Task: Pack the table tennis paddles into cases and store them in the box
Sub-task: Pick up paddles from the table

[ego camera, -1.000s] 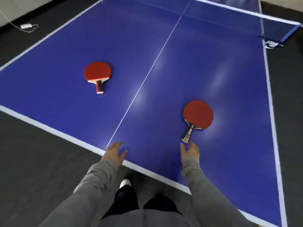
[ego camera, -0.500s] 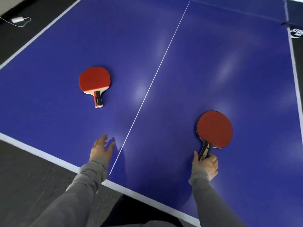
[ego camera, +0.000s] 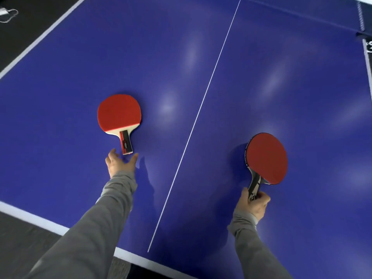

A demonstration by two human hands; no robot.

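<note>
- Right hand (ego camera: 251,204) is where I look first: its fingers are curled round the dark handle of the right paddle (ego camera: 266,158), gripping it near the butt end.
- That paddle shows me its red rubber face. It looks tilted, its left edge raised off the blue bench (ego camera: 302,87), with a shadow beneath it on that side.
- On my left, the left hand (ego camera: 119,165) reaches forward with fingers and thumb spread apart, holding nothing. The thumb and a fingertip sit either side of the handle end of the left paddle (ego camera: 118,113); I cannot tell whether they touch it.
- I see the left paddle lying flat on the bench, red face up, its red and black handle pointing back toward me.
- Between the two paddles I see a thin white centre line (ego camera: 201,109) running away down the bench; the paddles lie well apart on either side of it.
- Grey sleeves cover both my forearms.
- Beyond the bench's far left edge I see dark floor (ego camera: 26,21), with a small pale device and cord (ego camera: 6,14) at the corner.
- At the far right I see the net post (ego camera: 363,33).
</note>
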